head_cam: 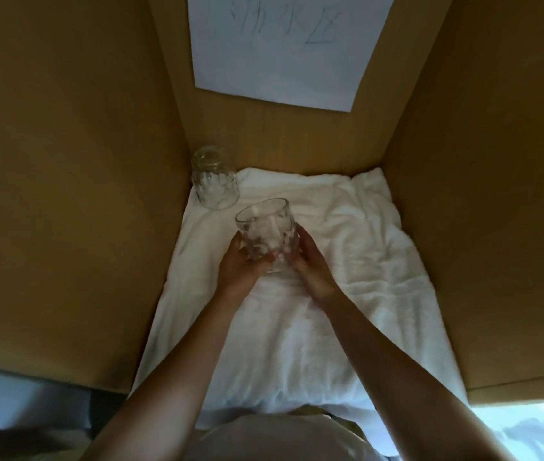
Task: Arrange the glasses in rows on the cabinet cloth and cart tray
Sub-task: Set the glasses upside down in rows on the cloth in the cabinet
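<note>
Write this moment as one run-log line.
left hand, right hand: hold textured glass | other glass: stands on white cloth, back-left corner

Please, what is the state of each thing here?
Clear patterned glass between the hands: held, tilted.
Clear patterned glass in back left corner: stands on the cloth, untouched.
White cloth: spread out, wrinkled.
Left hand: grips the held glass.
Right hand: grips the held glass.

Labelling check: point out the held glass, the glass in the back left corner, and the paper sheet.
held glass (264, 232): head view, middle of its patterned wall.
corner glass (214, 183): head view, middle of its side.
paper sheet (284, 51): head view, centre of the sheet.
</note>
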Tool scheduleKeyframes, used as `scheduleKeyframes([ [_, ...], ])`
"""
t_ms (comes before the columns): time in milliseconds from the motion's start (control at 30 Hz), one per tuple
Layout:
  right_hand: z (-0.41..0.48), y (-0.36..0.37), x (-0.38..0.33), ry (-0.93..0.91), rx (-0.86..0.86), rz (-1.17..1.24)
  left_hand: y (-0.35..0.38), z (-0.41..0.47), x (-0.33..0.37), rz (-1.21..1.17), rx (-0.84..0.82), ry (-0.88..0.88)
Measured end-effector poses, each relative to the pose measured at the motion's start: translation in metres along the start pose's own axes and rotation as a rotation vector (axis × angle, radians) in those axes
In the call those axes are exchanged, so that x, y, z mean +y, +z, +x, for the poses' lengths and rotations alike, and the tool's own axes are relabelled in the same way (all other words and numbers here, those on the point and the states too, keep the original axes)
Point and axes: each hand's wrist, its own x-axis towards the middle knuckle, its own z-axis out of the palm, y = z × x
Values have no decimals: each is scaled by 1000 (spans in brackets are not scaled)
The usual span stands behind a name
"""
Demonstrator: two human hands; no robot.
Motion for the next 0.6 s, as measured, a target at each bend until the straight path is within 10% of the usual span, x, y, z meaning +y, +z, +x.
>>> scheduleKeyframes([
  [233, 5, 5, -16, -183, 263, -81, 10, 2, 34, -103, -200, -342],
  [367, 28, -1, -35, -248, 421, -202, 18, 20, 46, 144, 53, -290],
  [600, 72, -25, -89, -424, -191, -679, -8, 20, 23, 399, 149, 322],
])
